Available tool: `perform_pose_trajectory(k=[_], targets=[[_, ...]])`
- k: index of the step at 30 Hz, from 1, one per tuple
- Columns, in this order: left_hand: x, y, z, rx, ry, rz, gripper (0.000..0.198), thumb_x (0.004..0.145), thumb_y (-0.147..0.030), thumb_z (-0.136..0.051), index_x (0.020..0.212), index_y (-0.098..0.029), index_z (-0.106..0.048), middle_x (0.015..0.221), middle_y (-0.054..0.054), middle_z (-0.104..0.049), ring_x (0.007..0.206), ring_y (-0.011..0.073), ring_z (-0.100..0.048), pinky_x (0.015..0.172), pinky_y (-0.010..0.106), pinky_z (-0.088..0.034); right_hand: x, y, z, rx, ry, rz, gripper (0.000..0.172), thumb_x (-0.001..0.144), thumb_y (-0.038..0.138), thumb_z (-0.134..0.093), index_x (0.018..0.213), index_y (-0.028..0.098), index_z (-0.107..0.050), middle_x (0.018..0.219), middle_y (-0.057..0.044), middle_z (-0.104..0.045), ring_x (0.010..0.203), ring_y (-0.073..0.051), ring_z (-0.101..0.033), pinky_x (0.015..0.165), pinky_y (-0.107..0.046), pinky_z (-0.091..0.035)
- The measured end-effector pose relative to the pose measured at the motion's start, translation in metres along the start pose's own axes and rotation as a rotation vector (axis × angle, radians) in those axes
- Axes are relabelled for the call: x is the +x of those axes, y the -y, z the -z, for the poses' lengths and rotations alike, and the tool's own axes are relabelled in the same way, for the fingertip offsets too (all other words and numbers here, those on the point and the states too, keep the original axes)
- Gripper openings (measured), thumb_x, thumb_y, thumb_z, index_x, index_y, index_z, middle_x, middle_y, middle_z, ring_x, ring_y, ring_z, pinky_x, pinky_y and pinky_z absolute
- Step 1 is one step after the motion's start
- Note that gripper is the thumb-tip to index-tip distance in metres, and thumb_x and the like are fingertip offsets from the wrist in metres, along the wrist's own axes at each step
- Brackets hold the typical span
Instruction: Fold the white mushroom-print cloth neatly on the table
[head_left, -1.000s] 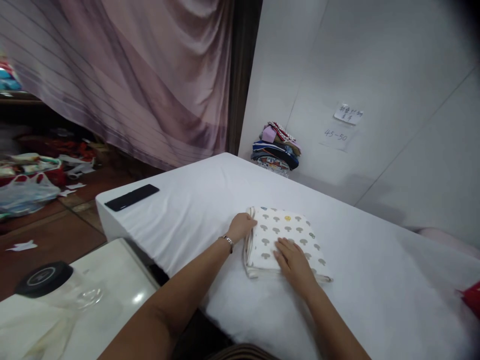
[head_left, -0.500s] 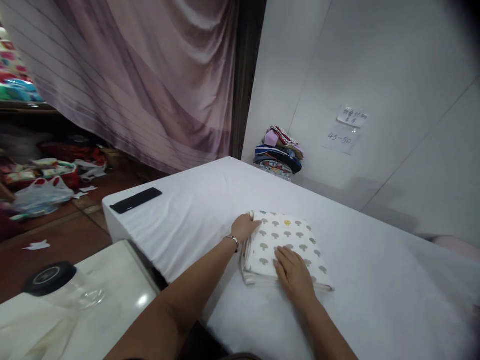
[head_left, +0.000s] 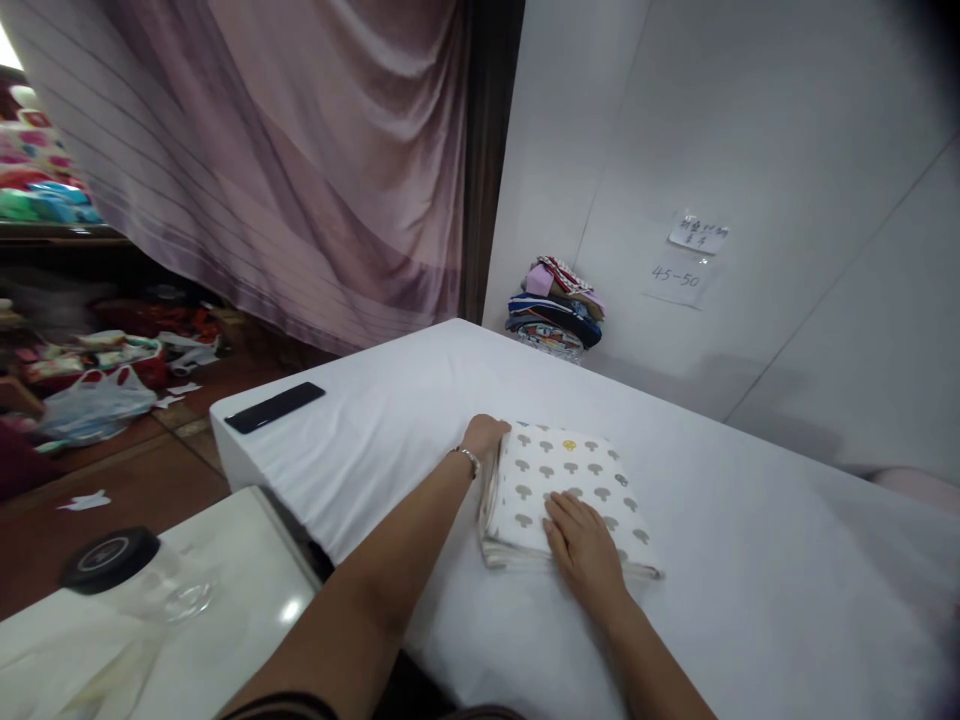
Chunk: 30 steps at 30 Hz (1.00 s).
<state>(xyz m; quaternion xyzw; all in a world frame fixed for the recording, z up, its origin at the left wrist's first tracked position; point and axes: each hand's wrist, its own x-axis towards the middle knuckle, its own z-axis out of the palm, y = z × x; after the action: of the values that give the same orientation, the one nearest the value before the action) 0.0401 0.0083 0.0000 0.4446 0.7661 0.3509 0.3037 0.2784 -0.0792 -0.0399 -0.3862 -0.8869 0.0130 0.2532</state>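
Note:
A folded white cloth (head_left: 559,470) with grey mushroom prints and a few coloured ones lies flat on the white-covered table (head_left: 750,560). My left hand (head_left: 486,436), with a bracelet at its wrist, is curled round the far left corner of the cloth; its fingertips are mostly hidden. Flat on the near part of the cloth rests my right hand (head_left: 586,545), fingers stretched out and pressed to the fabric. Several layers show along the cloth's left and near edges.
A black phone-like slab (head_left: 275,406) lies at the table's left corner. Folded clothes (head_left: 556,308) are stacked by the wall. On a white surface at lower left is a clear jar with a black lid (head_left: 110,560). A pinkish curtain (head_left: 322,150) hangs behind; bags lie on the floor.
My left hand has drawn slightly back toward the cloth's edge, its thumb no longer reaching over the top. My right hand stays on the cloth. The view has shifted slightly.

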Motion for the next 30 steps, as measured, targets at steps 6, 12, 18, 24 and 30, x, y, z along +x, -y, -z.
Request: perform_pose_trajectory(k=[6, 12, 18, 24, 30], targets=[[0.0, 0.01, 0.01, 0.114, -0.037, 0.012, 0.02, 0.073, -0.029, -0.053, 0.063, -0.013, -0.059, 0.075, 0.009, -0.066, 0.08, 0.018, -0.059, 0.06, 0.021, -0.039, 0.0, -0.001, 0.002, 0.018, 0.028, 0.009, 0.035, 0.091, 0.031, -0.035, 0.116, 0.022, -0.059, 0.123, -0.005, -0.058, 0.117, -0.023, -0.048, 0.098, -0.042, -0.037], [0.004, 0.011, 0.006, 0.109, 0.031, -0.003, 0.024, 0.075, -0.026, -0.048, 0.058, -0.014, -0.059, 0.064, 0.008, -0.064, 0.068, 0.016, -0.059, 0.06, 0.022, -0.04, 0.0, 0.0, 0.005, 0.028, 0.027, -0.004, 0.035, 0.091, 0.031, -0.036, 0.116, 0.021, -0.059, 0.123, -0.006, -0.057, 0.118, -0.022, -0.048, 0.098, -0.042, -0.037], [-0.002, 0.008, 0.005, 0.04, 0.09, 0.004, 0.018, 0.072, -0.023, -0.051, 0.057, -0.014, -0.057, 0.048, 0.004, -0.055, 0.056, 0.0147, -0.055, 0.055, 0.023, -0.038, 0.0, 0.0, 0.005, 0.03, 0.013, 0.011, 0.035, 0.091, 0.031, -0.036, 0.115, 0.021, -0.06, 0.122, -0.006, -0.058, 0.116, -0.023, -0.049, 0.097, -0.042, -0.037], [-0.028, 0.005, 0.011, -0.092, 0.175, 0.002, 0.02, 0.074, -0.034, -0.058, 0.069, -0.015, -0.053, 0.048, -0.003, -0.048, 0.045, 0.0088, -0.045, 0.044, 0.02, -0.028, -0.001, -0.001, 0.004, 0.02, 0.003, 0.002, 0.035, 0.091, 0.033, -0.037, 0.114, 0.021, -0.06, 0.121, -0.006, -0.059, 0.116, -0.023, -0.049, 0.097, -0.042, -0.038], [-0.055, 0.009, 0.016, -0.146, 0.34, 0.006, 0.027, 0.071, -0.031, -0.063, 0.057, -0.016, -0.045, 0.041, -0.005, -0.04, 0.038, 0.0064, -0.035, 0.04, 0.021, -0.019, -0.001, -0.001, 0.004, 0.032, 0.002, 0.006, 0.036, 0.091, 0.033, -0.036, 0.115, 0.022, -0.06, 0.121, -0.006, -0.059, 0.115, -0.023, -0.05, 0.098, -0.042, -0.037]])
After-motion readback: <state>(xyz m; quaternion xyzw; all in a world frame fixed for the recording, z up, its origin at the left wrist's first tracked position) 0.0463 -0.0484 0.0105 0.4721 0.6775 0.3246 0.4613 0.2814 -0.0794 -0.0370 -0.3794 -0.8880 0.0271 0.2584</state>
